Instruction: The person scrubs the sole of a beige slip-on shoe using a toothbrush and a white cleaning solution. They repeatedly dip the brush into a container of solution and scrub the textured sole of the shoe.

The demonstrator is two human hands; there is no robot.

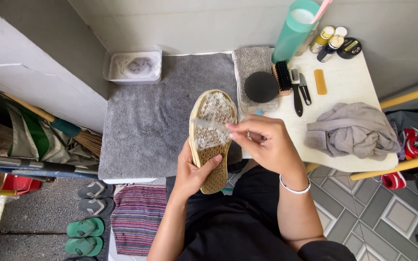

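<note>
Lying under everything is a grey mat (pixel 156 121). Above it, the left hand (pixel 192 171) wraps its fingers around a tan shoe (pixel 212 140), sole up and soapy. The right hand (pixel 267 142) pinches a small brush (pixel 209 124) on the sole.

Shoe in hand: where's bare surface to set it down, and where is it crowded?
The grey mat is bare between the white tray at its far corner and the shoe. The white table has a bare strip between the tan block and the grey cloth. Crowded: brushes and bottles.
</note>
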